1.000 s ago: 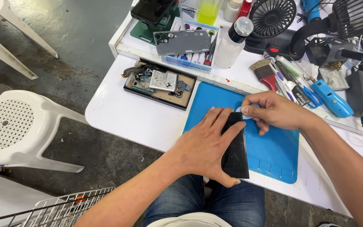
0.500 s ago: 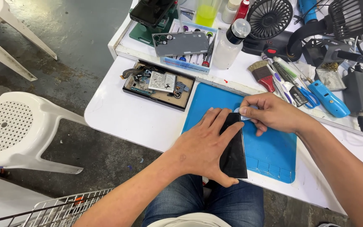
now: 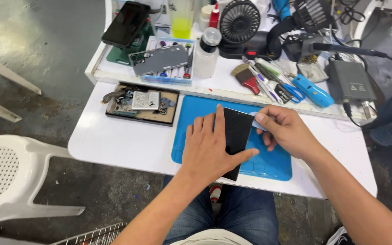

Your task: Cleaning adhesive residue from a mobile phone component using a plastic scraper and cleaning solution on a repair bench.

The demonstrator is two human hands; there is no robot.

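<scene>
A black phone point(image 3: 237, 131) lies face up on a blue work mat point(image 3: 268, 163) near the table's front edge. My left hand point(image 3: 209, 147) lies flat over the phone's left side, fingers spread, thumb across its lower part. My right hand point(image 3: 284, 129) pinches a small pale blue plastic tab point(image 3: 254, 119) against the phone's upper right edge.
A shallow tray of phone parts point(image 3: 141, 103) sits left of the mat. A raised shelf behind holds a grey phone back cover point(image 3: 159, 59), a clear bottle point(image 3: 206, 52), a small black fan point(image 3: 239, 20), a brush point(image 3: 246, 78), blue tools point(image 3: 311, 90) and a grey box point(image 3: 352, 80). A white plastic chair point(image 3: 10, 174) stands at left.
The view has shifted, so the table sits lower and more centred. Both hands remain on the phone, with the right hand's tab still at its upper right edge.
</scene>
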